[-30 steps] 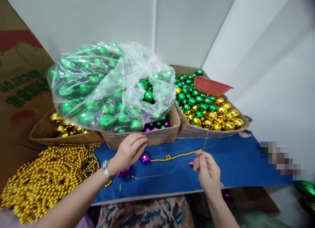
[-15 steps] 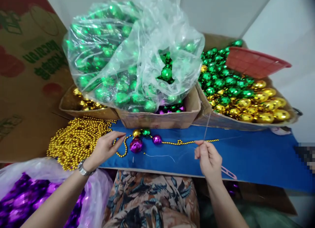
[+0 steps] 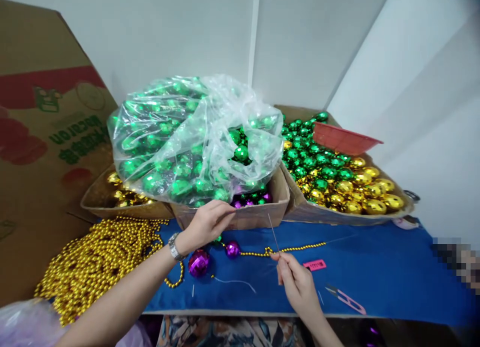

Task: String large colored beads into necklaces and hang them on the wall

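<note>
My right hand (image 3: 298,284) is closed in a pinch on a long thin needle (image 3: 273,231) that points up and slightly left. My left hand (image 3: 208,226) hovers at the front of the middle box, thumb and fingertips together; whatever they hold is too small to make out. Below it on the blue cloth lie a large purple faceted ball (image 3: 198,263), a smaller purple ball (image 3: 233,249) and a partly hidden green ball (image 3: 218,239). A short string of gold beads (image 3: 300,248) runs right from the smaller ball, passing behind my right fingertips. A loose thread (image 3: 237,281) curls nearby.
Pink thread snips (image 3: 347,300) and a pink tag (image 3: 315,264) lie at right. A gold bead heap (image 3: 108,262) sits left. Behind stand cardboard boxes (image 3: 240,219), a clear bag of green balls (image 3: 168,137), green and gold balls (image 3: 345,187), and a red basket (image 3: 345,138).
My left hand has moved right and up, away from the gold bead loop to the box front. The view has tilted upward. The tag and the snips' blades now show beside my right hand.
</note>
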The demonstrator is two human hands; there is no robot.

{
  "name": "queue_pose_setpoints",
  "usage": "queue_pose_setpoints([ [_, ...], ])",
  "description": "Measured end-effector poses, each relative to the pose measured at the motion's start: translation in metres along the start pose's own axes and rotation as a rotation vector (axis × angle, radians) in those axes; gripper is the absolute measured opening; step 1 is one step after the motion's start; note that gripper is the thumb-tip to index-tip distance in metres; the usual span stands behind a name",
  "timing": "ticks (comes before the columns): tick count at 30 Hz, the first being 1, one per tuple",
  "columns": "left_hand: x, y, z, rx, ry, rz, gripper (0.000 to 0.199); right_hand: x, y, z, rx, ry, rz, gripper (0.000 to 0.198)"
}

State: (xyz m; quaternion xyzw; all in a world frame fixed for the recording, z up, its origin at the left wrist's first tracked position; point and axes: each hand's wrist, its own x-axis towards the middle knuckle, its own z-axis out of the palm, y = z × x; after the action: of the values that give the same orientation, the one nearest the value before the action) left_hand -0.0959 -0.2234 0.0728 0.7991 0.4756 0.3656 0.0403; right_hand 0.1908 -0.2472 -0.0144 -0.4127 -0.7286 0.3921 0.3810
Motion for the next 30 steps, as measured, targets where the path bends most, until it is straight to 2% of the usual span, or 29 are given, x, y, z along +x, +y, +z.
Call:
queue_pose_setpoints([
  [4,0.021,-0.009,0.011,0.227,-0.096,0.108,0.022,-0.005,0.013,-0.005,0.020,0.018,0.074,0.032],
  [8,0.068,-0.040,0.024,0.536,-0.128,0.206,0.035,0.002,0.012,0.004,0.060,0.010,0.120,0.036],
  [11,0.106,-0.069,0.026,0.707,-0.160,0.187,0.053,0.008,0.000,0.014,0.032,-0.015,0.072,0.036],
  [14,0.118,-0.089,0.018,0.807,-0.322,0.101,0.054,0.008,-0.007,0.017,-0.018,-0.032,-0.019,0.035],
  [16,0.109,-0.096,0.008,0.805,-0.412,0.057,0.060,0.005,-0.005,0.016,-0.024,-0.034,-0.029,0.035],
  [22,0.073,-0.095,-0.020,0.564,-0.477,0.011,0.058,-0.002,0.011,0.015,0.057,-0.057,0.112,0.038],
  [27,0.094,-0.091,-0.017,0.516,-0.432,-0.279,0.059,0.002,0.010,0.023,0.078,-0.086,0.097,0.040],
  [30,0.120,-0.092,-0.005,0.576,-0.354,-0.319,0.048,0.003,0.008,0.024,0.075,-0.117,0.105,0.044],
])
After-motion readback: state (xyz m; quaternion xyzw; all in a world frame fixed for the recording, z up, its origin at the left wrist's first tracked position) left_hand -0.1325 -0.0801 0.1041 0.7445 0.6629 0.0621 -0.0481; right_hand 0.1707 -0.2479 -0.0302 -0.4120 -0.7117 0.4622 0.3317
